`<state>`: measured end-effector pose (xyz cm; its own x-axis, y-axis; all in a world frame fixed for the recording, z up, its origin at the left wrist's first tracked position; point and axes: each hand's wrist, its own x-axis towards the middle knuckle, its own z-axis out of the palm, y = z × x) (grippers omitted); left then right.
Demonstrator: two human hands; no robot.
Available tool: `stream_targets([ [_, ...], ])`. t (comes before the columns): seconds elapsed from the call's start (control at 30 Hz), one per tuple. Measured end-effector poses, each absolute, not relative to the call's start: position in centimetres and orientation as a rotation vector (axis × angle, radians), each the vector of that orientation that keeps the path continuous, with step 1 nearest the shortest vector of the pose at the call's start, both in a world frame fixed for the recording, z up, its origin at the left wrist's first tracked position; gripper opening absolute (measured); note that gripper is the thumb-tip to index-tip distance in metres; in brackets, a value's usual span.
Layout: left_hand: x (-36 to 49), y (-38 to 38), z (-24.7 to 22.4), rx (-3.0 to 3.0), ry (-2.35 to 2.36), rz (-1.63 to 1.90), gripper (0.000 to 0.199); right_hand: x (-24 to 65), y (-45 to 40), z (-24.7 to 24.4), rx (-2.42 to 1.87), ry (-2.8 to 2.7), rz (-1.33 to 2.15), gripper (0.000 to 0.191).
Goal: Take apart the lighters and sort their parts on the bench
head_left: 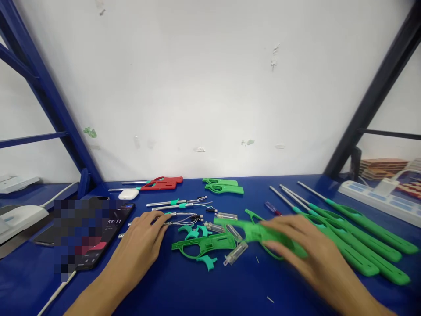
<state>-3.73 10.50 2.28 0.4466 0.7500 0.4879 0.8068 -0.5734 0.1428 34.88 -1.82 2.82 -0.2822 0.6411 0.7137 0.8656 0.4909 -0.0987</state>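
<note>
My left hand (146, 235) lies over slim metal tubes at the left of the middle, with its fingers together and curled down. Its fingertips meet the wired end of a tube (173, 214); the grip beneath is hidden. My right hand (304, 243), smeared by motion, is closed around a green lighter handle shell (255, 231) above the table. Between the hands lies another green half shell (215, 243), with teal triggers (207, 262) around it. Clear fuel tanks (236, 253) are scattered beside it, one close to the raised shell.
Green long lighters (362, 237) lie at the right, near a screwdriver (272, 208) and a white power strip (381, 202). Red lighters (161, 186) and green shells (225, 189) lie toward the wall. A phone (108, 232) and a white earbud case (128, 194) are at the left.
</note>
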Motion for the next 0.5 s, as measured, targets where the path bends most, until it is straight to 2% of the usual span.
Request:
stream_targets([
  [0.2, -1.8, 5.8, 1.4, -2.451, -1.241, -0.949, 0.031, 38.0, 5.4, 4.7, -1.424, -2.078, -0.355, 0.058],
  [0.33, -2.0, 3.7, 0.2, -2.359, -1.103, -1.067, 0.026, 39.4, 2.1, 3.6, -1.49, -2.076, -0.353, 0.043],
  [0.5, -2.7, 2.7, -0.4, -2.347, -1.148, -1.163, 0.024, 41.3, -3.8, 0.9, -1.517, -2.038, -0.531, 0.044],
])
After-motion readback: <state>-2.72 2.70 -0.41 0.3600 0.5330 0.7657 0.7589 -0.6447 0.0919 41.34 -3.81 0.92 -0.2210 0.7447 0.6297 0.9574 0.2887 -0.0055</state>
